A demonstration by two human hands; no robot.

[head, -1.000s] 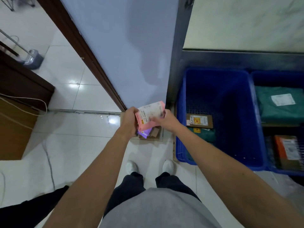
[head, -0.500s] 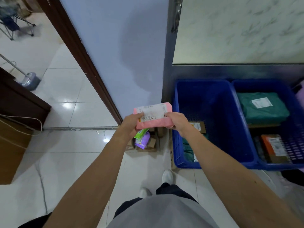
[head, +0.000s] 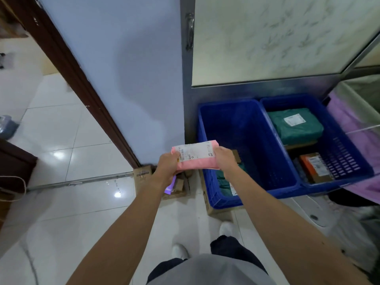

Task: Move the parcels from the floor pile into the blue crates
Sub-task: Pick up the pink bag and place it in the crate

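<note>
A pink parcel point(head: 197, 161) with a white label is held flat between both hands, just left of the near blue crate. My left hand point(head: 167, 166) grips its left end and my right hand point(head: 224, 157) grips its right end. The near blue crate point(head: 255, 128) holds a green bag and a small brown box, partly hidden by my right arm. The second blue crate point(head: 345, 140) to its right holds a green parcel point(head: 296, 126) and an orange box point(head: 314, 167). The floor pile point(head: 174, 186) of cardboard boxes and a purple parcel lies under my left hand.
A blue-white wall panel with a dark wooden frame point(head: 67, 64) stands ahead on the left. A metal door with a handle point(head: 190, 31) rises behind the crates. Purple cloth point(head: 357, 128) hangs at the right. Glossy white tiles cover the floor; my feet stand near the pile.
I have lifted the pink parcel off the pile and turned it level, gripping both ends. The view has shifted right, bringing both crates further into sight.
</note>
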